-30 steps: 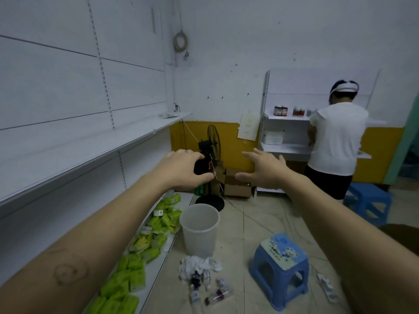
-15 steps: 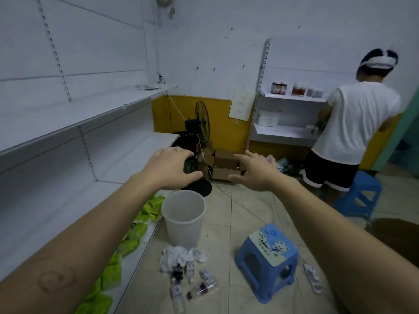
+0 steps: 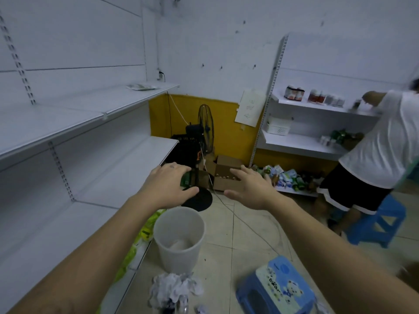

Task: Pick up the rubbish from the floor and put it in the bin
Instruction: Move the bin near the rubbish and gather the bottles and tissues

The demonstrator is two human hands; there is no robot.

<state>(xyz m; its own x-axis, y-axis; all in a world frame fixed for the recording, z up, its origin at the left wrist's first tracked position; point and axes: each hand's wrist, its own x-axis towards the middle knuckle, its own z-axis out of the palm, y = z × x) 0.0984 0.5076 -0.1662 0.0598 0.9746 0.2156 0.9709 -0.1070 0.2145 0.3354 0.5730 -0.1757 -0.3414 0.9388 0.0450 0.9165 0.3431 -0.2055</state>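
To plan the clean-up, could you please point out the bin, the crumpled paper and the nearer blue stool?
bin (image 3: 179, 261), head view, front outer wall.
crumpled paper (image 3: 172, 288), head view, middle of the wad.
nearer blue stool (image 3: 283, 282), head view, printed seat.

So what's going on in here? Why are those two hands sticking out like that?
Someone is tidying up the floor. The left hand and right hand are held out, open and empty. The white bin stands on the floor below them, and the crumpled paper rubbish lies close by it, not yet picked up. A blue stool sits to the right, and another person is busy at the far shelves.
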